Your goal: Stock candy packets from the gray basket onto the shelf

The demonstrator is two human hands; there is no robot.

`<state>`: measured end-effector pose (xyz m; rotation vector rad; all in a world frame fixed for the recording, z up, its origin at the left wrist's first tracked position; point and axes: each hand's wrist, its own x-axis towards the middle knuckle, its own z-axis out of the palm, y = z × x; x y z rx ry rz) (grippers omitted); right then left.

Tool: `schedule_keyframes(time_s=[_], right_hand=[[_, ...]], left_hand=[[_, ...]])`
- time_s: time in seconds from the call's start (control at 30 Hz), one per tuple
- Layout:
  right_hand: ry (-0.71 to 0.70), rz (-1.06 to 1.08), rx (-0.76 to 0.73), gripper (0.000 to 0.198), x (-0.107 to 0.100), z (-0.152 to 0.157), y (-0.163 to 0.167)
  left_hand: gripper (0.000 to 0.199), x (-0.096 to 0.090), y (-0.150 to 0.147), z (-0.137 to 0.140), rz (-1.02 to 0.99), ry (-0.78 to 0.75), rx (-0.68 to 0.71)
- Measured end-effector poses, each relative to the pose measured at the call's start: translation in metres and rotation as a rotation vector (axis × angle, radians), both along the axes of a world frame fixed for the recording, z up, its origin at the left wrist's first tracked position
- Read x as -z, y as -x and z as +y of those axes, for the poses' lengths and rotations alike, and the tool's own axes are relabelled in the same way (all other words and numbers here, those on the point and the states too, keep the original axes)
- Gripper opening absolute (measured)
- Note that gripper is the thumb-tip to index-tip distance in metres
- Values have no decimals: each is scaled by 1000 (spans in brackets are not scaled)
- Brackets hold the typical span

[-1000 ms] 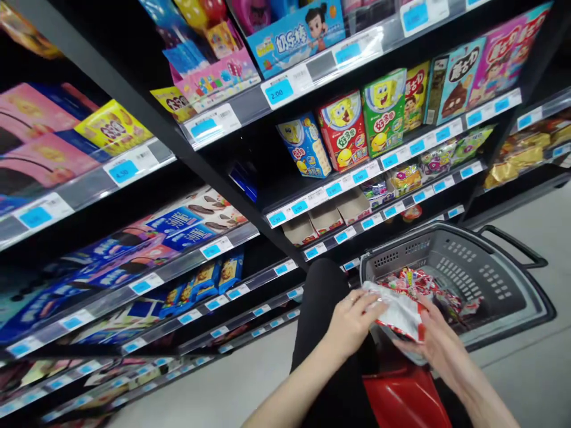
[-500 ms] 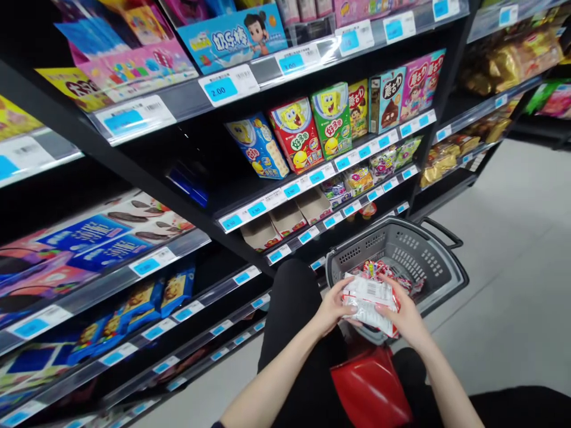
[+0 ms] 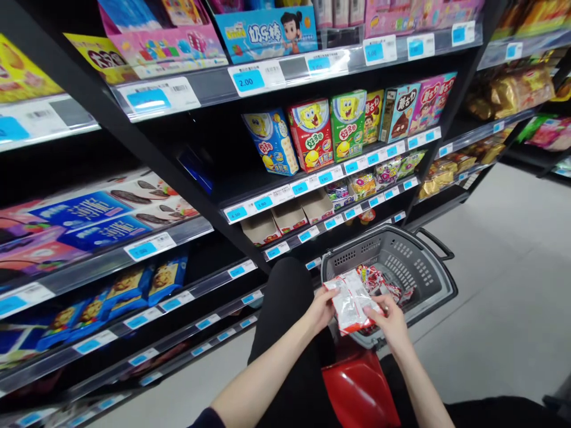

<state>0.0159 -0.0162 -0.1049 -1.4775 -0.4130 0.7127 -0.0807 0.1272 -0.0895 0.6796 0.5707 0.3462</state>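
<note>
A silver and red snack packet [image 3: 352, 302] is held flat over the near end of a grey shopping basket [image 3: 430, 300]. My left hand [image 3: 322, 308] is closed on the packet's left edge, thumb on top. At its right edge, my right hand [image 3: 390, 318] pinches the packet with thumb and fingers. Several red and white wrapped packets [image 3: 388, 288] lie in the basket beneath, partly hidden by the held one. The basket stands on the floor between my knees and the shelves.
Shelves of snacks rise ahead and to the left, with red [image 3: 311, 134] and green [image 3: 348, 125] cartoon boxes at mid height. Low down sit open cardboard trays [image 3: 289, 217]. A shiny red object [image 3: 361, 389] is between my legs. Grey floor [image 3: 499, 255] stretches to the right.
The packet has been turned between my hands, so its barcode side no longer faces me the same way and a seam shows. My view has shifted slightly left.
</note>
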Motion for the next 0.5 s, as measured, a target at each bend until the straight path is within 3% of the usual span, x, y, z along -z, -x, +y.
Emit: schedule_keyframes(time_s=[0.13, 0.2, 0.27, 0.33, 0.43, 0.5], right_hand=[[73, 136, -404, 29, -16, -15, -12], [108, 184, -391, 32, -23, -22, -17], [86, 232, -239, 30, -28, -25, -18], [34, 307, -177, 43, -32, -25, -13], [-13, 336, -329, 51, -32, -22, -6], [-29, 261, -374, 45, -26, -19, -7]], left_hand=[[32, 1, 3, 5, 76, 35, 178], [32, 0, 6, 5, 125, 34, 330], [32, -2, 9, 4, 158, 28, 465], [34, -5, 11, 2, 157, 27, 572], [37, -9, 14, 2, 168, 18, 684], [33, -9, 15, 4, 182, 21, 626]])
